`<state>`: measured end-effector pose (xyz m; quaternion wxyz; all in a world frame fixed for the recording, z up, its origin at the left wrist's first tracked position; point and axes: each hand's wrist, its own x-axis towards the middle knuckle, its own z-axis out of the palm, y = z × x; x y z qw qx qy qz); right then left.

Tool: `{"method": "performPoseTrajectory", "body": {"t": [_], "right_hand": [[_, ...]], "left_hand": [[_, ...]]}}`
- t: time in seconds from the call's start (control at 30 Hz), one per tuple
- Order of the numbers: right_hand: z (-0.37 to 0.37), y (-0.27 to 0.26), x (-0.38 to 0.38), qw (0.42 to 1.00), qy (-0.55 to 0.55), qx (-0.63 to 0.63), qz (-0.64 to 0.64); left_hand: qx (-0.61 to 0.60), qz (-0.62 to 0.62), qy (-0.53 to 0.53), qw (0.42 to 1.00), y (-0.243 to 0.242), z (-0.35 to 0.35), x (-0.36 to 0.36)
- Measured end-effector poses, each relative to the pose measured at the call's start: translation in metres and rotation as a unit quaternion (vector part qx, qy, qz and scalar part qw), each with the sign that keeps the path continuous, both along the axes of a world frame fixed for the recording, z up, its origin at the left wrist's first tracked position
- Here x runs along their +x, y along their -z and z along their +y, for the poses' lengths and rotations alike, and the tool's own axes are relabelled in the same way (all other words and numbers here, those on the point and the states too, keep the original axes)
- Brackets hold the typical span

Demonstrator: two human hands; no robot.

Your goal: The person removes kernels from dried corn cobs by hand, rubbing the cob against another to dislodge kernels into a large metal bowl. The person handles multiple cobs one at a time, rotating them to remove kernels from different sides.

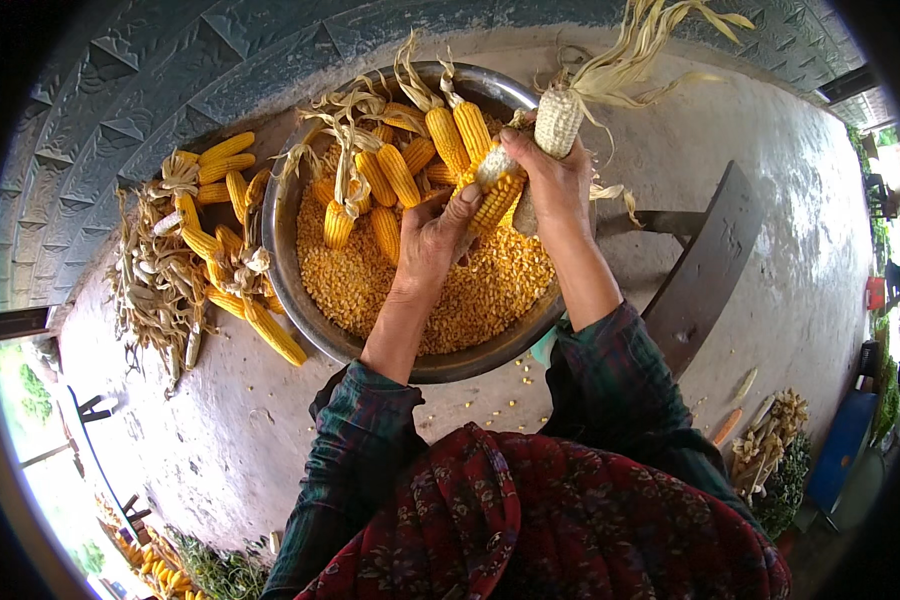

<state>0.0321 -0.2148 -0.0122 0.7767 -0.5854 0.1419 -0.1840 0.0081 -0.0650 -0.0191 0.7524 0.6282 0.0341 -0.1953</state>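
My left hand (436, 229) grips a partly shelled ear of corn (499, 201) over a wide metal basin (281, 277). Pale bare cob shows along part of that ear, while yellow kernels still cover the side facing me. My right hand (551, 176) is closed around a bare white corncob (559, 124) with dry husks (630, 60) trailing from its end. Its thumb lies against the top of the partly shelled ear. Below both hands, loose corn kernels (352, 292) fill the basin's lower part. Whole yellow ears (397, 176), some with husks, lie at its far side.
Left of the basin, more corn ears (274, 330) lie beside a heap of bare cobs and husks (157, 285). A dark wooden bench (709, 262) stands to the right. Scattered kernels dot the concrete floor (465, 427). A patterned metal panel (217, 60) borders the far side.
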Motion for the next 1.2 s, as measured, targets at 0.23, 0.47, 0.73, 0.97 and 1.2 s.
{"method": "performPoseTrajectory", "body": {"t": [0.23,0.47,0.73,0.97,1.2], "right_hand": [[-0.004,0.004,0.003,0.997,-0.009,0.076,0.015],[0.006,0.003,-0.002,1.0,-0.019,-0.009,0.002],[-0.001,0.003,0.002,0.998,0.002,0.058,0.039],[0.002,-0.004,0.001,0.996,-0.038,0.072,-0.021],[0.004,0.001,0.002,0.999,-0.028,0.026,-0.001]], "left_hand": [[-0.056,-0.017,-0.006,0.998,0.001,0.003,0.0],[0.025,0.032,0.025,0.999,-0.002,0.007,0.002],[-0.018,-0.031,0.017,0.999,-0.003,0.008,-0.001],[-0.104,0.08,0.019,0.991,-0.006,0.008,0.003],[-0.001,0.018,0.026,1.0,-0.002,0.008,0.004]]}}
